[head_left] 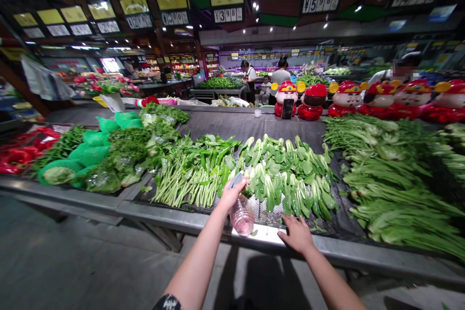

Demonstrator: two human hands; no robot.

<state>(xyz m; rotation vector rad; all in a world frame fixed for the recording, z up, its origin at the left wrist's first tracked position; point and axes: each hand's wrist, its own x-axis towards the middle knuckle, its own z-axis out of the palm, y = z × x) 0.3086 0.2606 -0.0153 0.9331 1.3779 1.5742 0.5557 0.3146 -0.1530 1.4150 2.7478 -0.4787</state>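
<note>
Head camera, looking across a market vegetable stall: the person's left hand (232, 193) is closed around a clear plastic spray bottle (242, 218) holding pinkish liquid, with the bottle's top inside the grip and its base hanging just over the near edge of the bench. The right hand (297, 235) lies open, palm down, fingers spread, on the metal rim of the bench (203, 223), right beside the black mesh mat (345, 223). Just beyond both hands sits a heap of bok choy (286, 179), with long-stemmed greens (192, 179) to its left and broader leafy bunches (395, 189) to its right. Red-and-white figurines (347, 99) line the far side of the bench.
</note>
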